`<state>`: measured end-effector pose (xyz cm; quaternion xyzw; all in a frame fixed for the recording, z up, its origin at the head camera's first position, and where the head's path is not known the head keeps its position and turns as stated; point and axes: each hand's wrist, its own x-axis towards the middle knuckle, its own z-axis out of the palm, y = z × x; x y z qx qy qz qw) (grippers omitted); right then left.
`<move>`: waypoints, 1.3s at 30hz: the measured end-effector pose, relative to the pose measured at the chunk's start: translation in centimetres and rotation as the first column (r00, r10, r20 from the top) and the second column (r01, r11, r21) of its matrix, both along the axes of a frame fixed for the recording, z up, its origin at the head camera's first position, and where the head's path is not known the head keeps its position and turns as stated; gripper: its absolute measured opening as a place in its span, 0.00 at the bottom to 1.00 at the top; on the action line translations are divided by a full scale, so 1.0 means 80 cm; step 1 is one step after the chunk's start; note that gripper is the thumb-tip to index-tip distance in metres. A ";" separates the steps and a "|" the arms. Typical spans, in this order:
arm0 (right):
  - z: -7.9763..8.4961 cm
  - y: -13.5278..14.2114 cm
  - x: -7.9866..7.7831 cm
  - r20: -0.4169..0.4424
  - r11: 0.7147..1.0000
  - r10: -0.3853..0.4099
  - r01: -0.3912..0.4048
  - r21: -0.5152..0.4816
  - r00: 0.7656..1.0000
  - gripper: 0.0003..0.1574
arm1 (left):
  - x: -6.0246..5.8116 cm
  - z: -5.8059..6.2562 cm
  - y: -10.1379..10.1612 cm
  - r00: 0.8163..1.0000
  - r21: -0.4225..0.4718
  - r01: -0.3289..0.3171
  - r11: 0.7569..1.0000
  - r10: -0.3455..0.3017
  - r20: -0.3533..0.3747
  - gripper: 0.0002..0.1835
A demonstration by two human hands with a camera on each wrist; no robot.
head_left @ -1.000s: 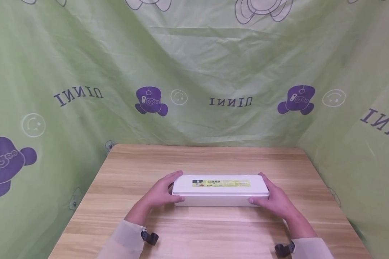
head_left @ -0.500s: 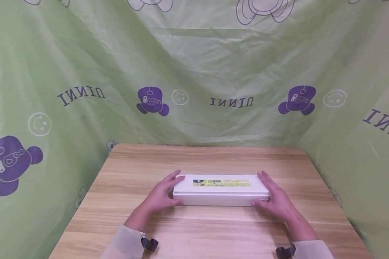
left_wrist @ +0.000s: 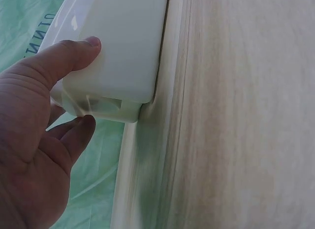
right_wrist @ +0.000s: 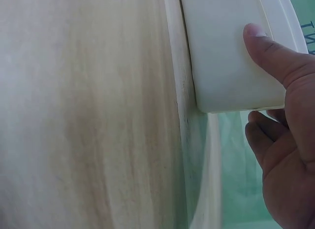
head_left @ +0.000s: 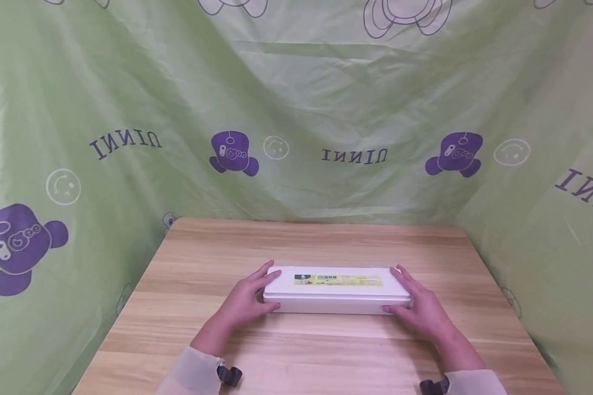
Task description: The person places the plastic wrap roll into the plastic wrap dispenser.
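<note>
A long white plastic box (head_left: pixel 336 305) with a lid lies across the wooden table, a yellow-green label (head_left: pixel 338 280) on its top. At the box's left end, my left hand (head_left: pixel 244 299) grips it, thumb on the front wall and a finger over the lid's edge. My right hand (head_left: pixel 422 311) holds the right end likewise, its thumb on the front and fingers along the lid's corner. Both wrist views show a thumb flat on the box's front wall, with the lower fingers curled by the end wall. The lid is on, so the inside is hidden.
The wooden table (head_left: pixel 326 351) runs back to a green patterned curtain (head_left: pixel 296 99) that hangs behind it and on both sides. A small black camera (head_left: pixel 229 376) sits at the left cuff, another camera (head_left: pixel 434 386) at the right.
Fingers of both hands have shifted a little over the lid's ends, the left index finger now lying on top. The box has stayed in about the same place.
</note>
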<state>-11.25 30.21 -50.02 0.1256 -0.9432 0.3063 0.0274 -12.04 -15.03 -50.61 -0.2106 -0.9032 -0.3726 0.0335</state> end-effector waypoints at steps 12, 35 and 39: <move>-0.004 -0.007 0.006 -0.057 0.995 0.010 -0.004 0.100 0.998 0.63 | 0.002 0.000 0.003 0.999 -0.041 -0.039 0.998 0.039 0.005 0.41; 0.011 -0.014 0.010 -0.006 0.988 0.046 -0.045 0.150 0.999 0.79 | 0.003 -0.005 -0.003 0.998 -0.036 -0.051 0.998 0.052 0.021 0.45; 0.011 -0.014 0.012 0.014 0.991 0.043 -0.044 0.129 0.999 0.79 | 0.002 -0.002 -0.006 0.999 -0.037 -0.028 0.999 0.030 0.031 0.44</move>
